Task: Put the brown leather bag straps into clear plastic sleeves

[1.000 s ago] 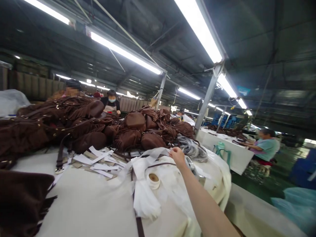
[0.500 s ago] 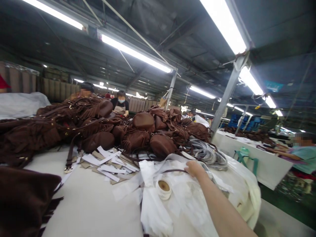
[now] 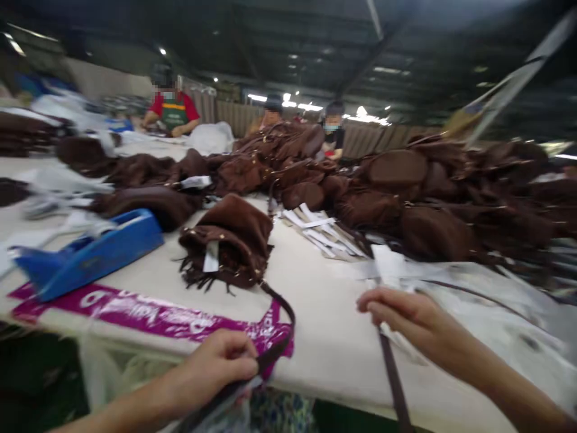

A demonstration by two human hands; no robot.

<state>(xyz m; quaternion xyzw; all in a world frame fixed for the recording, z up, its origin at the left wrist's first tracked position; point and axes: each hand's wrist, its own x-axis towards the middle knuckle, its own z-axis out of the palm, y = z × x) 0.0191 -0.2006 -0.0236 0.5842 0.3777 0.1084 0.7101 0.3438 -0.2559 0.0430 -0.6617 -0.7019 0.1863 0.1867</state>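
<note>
My left hand (image 3: pixel 232 358), low at the table's front edge, is closed around the dark brown strap (image 3: pixel 288 319) of a fringed bag. That brown bag (image 3: pixel 246 231) lies on the white table with its gathered opening towards me and a white slip (image 3: pixel 211 257) at the opening. My right hand (image 3: pixel 406 310) is pinched over another length of brown strap (image 3: pixel 392 379), which hangs below its fingers towards the table edge. Motion blurs the fingertips. Beside the right hand, white sheeting (image 3: pixel 478 276) lies under a thin dark strap.
A blue tape dispenser (image 3: pixel 99 249) stands at the left on a purple printed plastic strip (image 3: pixel 148 313). White and grey paper strips (image 3: pixel 315 228) lie behind my hands. A heap of brown bags (image 3: pixel 396 168) spans the back. A co-worker in red (image 3: pixel 174 114) is across the table.
The view has swung left and down. My left hand is now in view, gripping a bag strap. My right hand has left the white sheeting on the right and moved in nearer the bag.
</note>
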